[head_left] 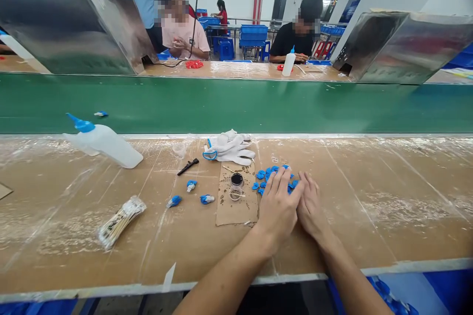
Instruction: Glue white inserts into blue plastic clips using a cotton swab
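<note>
Small blue pieces [260, 174] lie in a loose cluster on the brown table, partly hidden by my hands. My left hand [280, 202] rests over the pieces, palm down with its fingers stretched out. Beside it, touching or nearly so, my right hand [311, 204] lies at the right edge of the cluster with its fingers extended. Left of the hands is a cardboard sheet [225, 214] with dark spots, bearing a small cup of dark liquid [237, 179] and a clear cup [235, 194]. Three blue-and-white pieces [174, 201] lie farther left.
White gloves [231, 147] lie behind the cardboard. To the left are a black tool [188, 167], a bundle of cotton swabs [121, 221] and a tilted white bottle [111, 145]. A green belt [236, 103] runs behind the table. People sit across it.
</note>
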The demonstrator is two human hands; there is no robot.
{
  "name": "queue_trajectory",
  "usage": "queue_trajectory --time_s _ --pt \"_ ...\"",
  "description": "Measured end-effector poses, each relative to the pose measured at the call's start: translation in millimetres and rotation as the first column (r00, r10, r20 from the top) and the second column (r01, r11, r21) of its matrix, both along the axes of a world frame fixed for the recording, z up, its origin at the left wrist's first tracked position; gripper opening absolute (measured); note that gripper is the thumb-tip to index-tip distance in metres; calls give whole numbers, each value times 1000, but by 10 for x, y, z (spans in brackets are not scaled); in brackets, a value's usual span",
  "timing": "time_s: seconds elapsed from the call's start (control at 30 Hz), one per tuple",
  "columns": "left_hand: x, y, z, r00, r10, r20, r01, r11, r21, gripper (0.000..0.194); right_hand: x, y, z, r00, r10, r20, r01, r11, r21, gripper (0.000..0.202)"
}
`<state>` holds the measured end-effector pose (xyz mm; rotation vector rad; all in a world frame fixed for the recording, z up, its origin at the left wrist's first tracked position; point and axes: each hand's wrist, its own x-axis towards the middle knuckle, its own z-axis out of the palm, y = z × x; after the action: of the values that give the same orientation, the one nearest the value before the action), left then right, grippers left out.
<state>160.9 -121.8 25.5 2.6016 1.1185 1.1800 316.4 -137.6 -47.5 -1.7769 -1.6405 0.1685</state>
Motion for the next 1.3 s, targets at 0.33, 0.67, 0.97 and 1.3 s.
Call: queue_trajectory --time_s 0.33,0.67,0.97,1.3 --pt "-2189 -380 -157 989 138 57 -142 987 71 32 -279 534 11 979 142 145 -120 981 -154 68" --pt "-2419 348 -203 904 32 -426 -91 989 -119 20 -460 681 908 930 360 70 -364 930 57 43" --pt "-2237 679 310 897 -153 -414 -11 931 -366 19 -750 558 942 613 790 -17 -775 597 -208 9" --pt "-2165 769 196 801 199 565 352 606 -713 7 -1059 585 817 632 765 126 -774 630 62 20"
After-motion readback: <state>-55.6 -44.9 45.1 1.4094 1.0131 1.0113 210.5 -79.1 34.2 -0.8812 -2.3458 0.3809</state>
